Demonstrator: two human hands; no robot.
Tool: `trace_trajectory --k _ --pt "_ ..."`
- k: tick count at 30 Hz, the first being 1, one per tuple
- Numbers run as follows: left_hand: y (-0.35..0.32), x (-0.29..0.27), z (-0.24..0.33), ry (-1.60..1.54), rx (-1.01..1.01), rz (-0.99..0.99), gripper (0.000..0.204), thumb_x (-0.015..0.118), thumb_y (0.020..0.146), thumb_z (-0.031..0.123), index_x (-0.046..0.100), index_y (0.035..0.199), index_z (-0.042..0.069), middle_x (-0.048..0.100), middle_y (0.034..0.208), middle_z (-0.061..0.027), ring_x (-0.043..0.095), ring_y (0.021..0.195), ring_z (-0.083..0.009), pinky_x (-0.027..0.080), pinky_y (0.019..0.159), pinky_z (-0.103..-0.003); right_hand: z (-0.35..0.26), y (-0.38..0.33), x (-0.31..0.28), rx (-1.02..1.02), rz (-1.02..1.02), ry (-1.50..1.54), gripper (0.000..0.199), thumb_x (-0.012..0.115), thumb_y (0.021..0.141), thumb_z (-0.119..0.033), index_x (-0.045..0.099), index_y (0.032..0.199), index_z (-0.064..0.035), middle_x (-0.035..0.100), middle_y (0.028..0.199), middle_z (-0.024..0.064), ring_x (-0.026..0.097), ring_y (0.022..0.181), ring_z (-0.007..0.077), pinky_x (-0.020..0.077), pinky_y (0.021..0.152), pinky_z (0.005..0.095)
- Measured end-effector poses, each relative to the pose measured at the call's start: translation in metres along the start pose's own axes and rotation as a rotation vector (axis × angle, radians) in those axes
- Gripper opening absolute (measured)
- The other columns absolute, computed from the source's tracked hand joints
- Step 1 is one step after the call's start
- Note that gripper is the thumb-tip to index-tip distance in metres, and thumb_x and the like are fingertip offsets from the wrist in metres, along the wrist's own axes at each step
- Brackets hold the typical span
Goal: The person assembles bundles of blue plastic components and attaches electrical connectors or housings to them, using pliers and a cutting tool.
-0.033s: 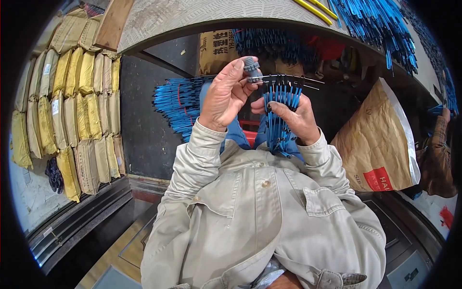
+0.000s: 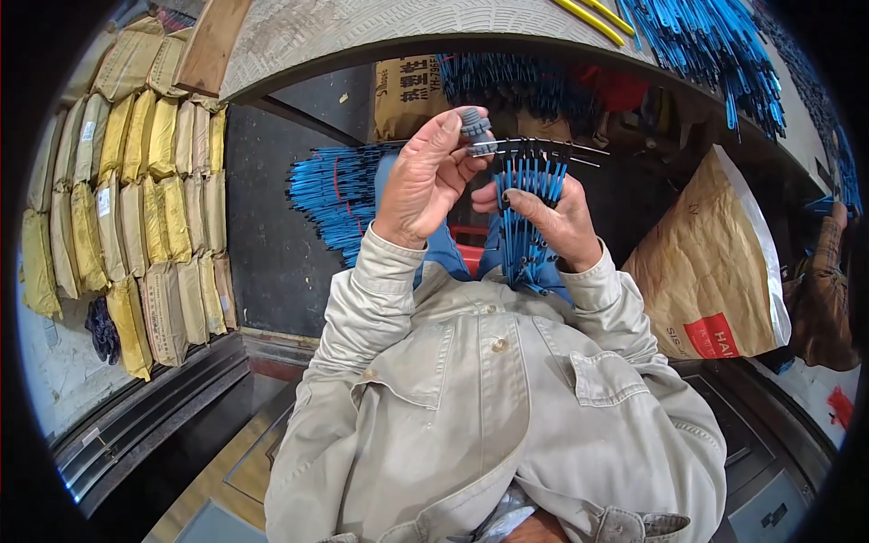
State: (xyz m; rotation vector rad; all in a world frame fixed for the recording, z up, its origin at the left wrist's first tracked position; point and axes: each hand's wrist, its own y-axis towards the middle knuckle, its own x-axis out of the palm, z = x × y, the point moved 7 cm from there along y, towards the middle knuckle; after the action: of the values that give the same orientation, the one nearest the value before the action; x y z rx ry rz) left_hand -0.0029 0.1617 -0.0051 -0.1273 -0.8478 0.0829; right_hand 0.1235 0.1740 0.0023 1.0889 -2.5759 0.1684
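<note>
My left hand (image 2: 424,176) pinches a grey ribbed plastic piece (image 2: 473,124) between thumb and fingers. Thin metal rods (image 2: 579,154) run sideways from beside that piece. Several blue strips with black ends (image 2: 525,222) hang in a row from the rods, their black tops at the metal. My right hand (image 2: 557,217) closes round the row from the right, thumb lying across the front of the strips. Their lower ends dangle over my lap. Some of the right fingers are hidden behind the strips.
Bundled blue strips (image 2: 330,199) lie left of my legs. More blue strips (image 2: 711,54) cover the right end of the worktable (image 2: 362,32), near yellow rods (image 2: 588,20). A large brown paper sack (image 2: 711,253) stands at right. Stacked yellow and tan bags (image 2: 136,208) line the left. Another person's sleeve (image 2: 828,244) shows far right.
</note>
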Motion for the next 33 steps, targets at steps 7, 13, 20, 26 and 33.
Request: trace_trajectory --k 7,13,20,26,33 --pt "0.002 0.006 0.002 0.155 0.032 0.013 0.035 0.050 0.092 0.026 0.049 0.118 0.003 0.061 0.101 -0.0068 0.060 0.085 -0.0107 0.050 0.072 -0.023 0.003 0.001 -0.004 -0.022 0.021 -0.017 0.028 0.055 0.088 -0.011 0.050 0.110 0.0051 0.064 0.093 0.0148 0.064 0.083 0.0198 0.0512 0.075 0.0302" --pt "-0.001 0.018 -0.002 0.035 0.006 -0.003 0.039 0.054 0.090 0.023 0.045 0.122 0.003 0.060 0.103 -0.0078 0.059 0.088 -0.0124 0.050 0.073 -0.024 0.004 0.001 -0.010 -0.032 0.045 0.010 0.031 0.056 0.087 -0.010 0.050 0.113 0.0061 0.064 0.093 0.0167 0.064 0.085 0.0232 0.0523 0.078 0.0348" --pt "-0.006 0.023 0.004 0.353 0.293 0.168 0.045 0.063 0.081 0.003 0.044 0.121 -0.001 0.059 0.104 -0.0105 0.058 0.093 -0.0151 0.048 0.081 -0.027 0.009 0.001 -0.015 -0.056 0.089 -0.010 0.031 0.057 0.087 -0.012 0.050 0.112 0.0050 0.063 0.092 0.0139 0.064 0.085 0.0216 0.0538 0.077 0.0354" --pt "-0.008 0.032 0.008 0.454 0.295 0.157 0.042 0.061 0.080 -0.003 0.047 0.119 -0.005 0.059 0.107 -0.0118 0.057 0.096 -0.0148 0.045 0.086 -0.026 0.007 0.001 -0.016 -0.054 0.100 0.039 0.029 0.056 0.087 -0.009 0.049 0.113 0.0033 0.065 0.090 0.0114 0.063 0.078 0.0151 0.0507 0.072 0.0266" --pt "-0.011 0.044 0.007 0.537 0.313 0.084 0.037 0.056 0.084 -0.003 0.048 0.120 -0.005 0.059 0.104 -0.0081 0.055 0.090 -0.0089 0.046 0.078 -0.021 0.007 -0.002 -0.019 0.045 0.131 0.059 0.024 0.057 0.085 -0.004 0.052 0.108 0.0042 0.066 0.087 0.0109 0.064 0.077 0.0153 0.0511 0.070 0.0263"
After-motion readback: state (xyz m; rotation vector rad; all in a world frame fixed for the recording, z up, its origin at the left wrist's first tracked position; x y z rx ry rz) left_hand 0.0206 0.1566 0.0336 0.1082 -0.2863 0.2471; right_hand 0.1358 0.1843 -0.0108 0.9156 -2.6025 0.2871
